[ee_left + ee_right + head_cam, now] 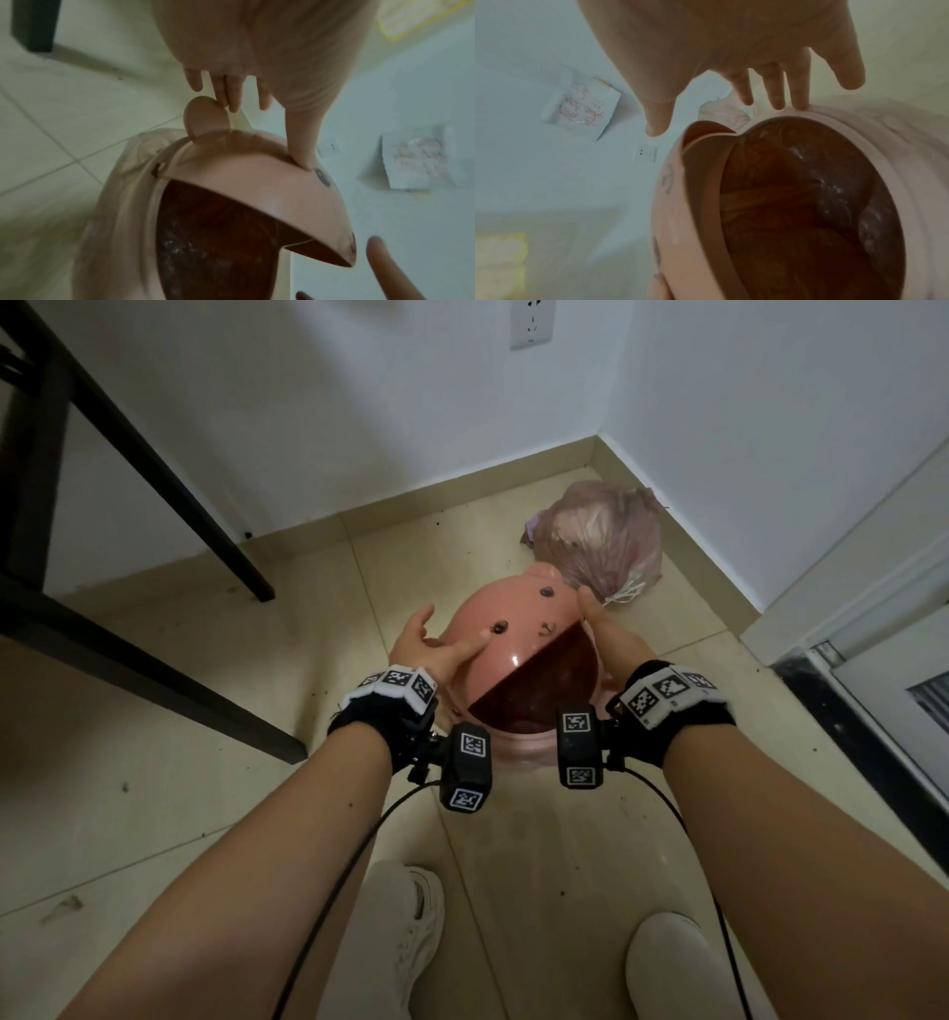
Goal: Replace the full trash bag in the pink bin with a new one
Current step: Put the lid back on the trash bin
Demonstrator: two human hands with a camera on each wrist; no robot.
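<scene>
Both hands [506, 639] flanking pink bin [518, 654], fingers straight.

No legible words, brands or numbers anywhere. Black-and-white square code markers [398, 679] on the wristbands and on the two wrist camera housings [575, 722]: patterns only, not decodable by eye. Reddish handwritten strokes on a white paper [581, 107] stuck to the wall, seen from the right wrist; too blurred to read. Face drawn on pink bin lid [518, 629]: dot eyes, no lettering.
</scene>
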